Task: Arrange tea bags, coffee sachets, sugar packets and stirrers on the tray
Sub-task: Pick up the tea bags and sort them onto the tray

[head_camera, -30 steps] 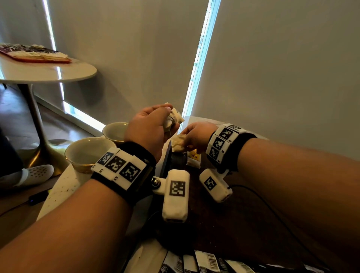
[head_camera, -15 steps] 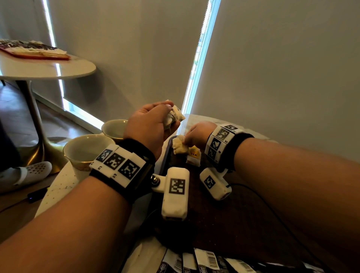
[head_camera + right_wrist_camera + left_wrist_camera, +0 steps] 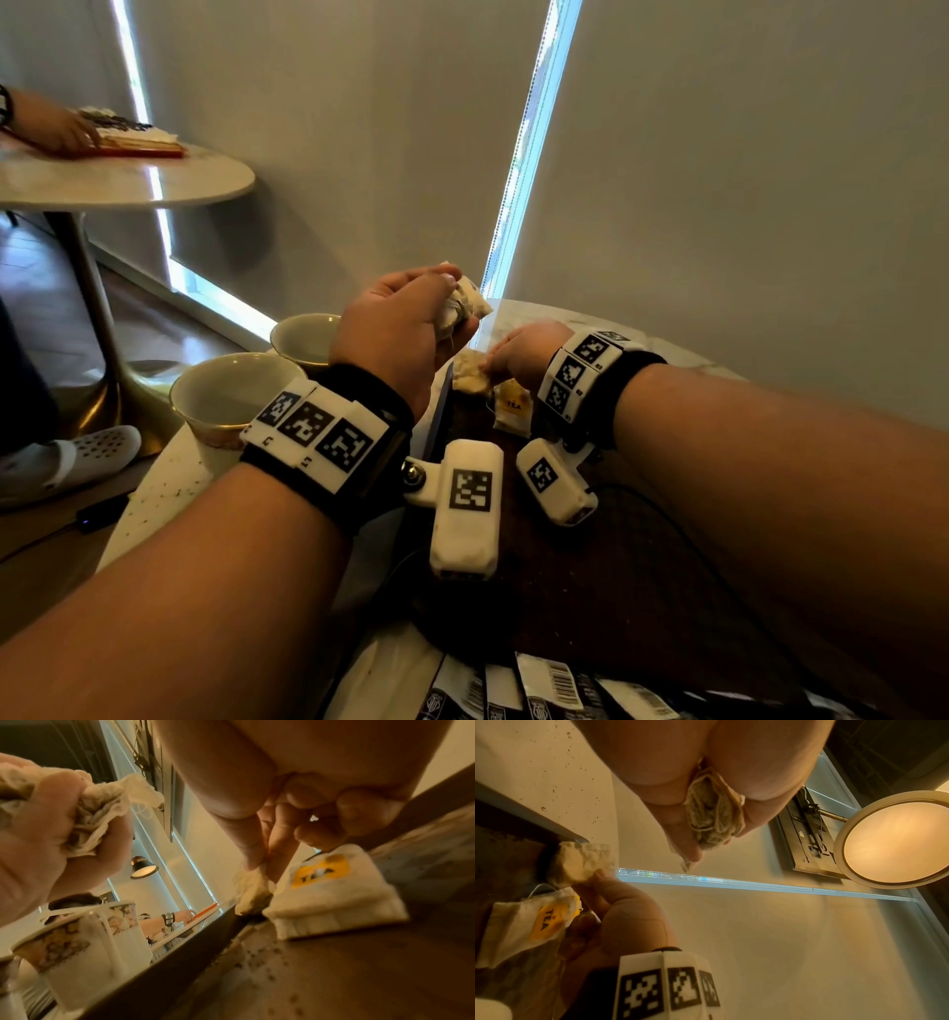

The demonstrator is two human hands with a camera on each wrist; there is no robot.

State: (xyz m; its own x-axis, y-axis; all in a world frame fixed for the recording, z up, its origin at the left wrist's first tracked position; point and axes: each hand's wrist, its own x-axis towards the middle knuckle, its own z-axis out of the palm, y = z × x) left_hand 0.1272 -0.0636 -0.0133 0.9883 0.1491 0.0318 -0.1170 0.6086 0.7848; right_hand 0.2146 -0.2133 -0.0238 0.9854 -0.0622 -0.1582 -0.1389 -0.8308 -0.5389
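Fingers [image 3: 259,850] pinching tea bag [image 3: 250,894]

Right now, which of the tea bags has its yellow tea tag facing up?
The flat tea bag lying on the tray, just under the right hand. The right hand's pinched tea bag and the bunch gripped in the left hand show no tag.

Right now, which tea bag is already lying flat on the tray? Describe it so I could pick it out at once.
Start at the dark tray on the pale round table, then go to its far left corner beside the two cups. There the right hand pinches a plain crumpled tea bag; the flat tea bag lies right next to it, the only one showing a yellow TEA label.
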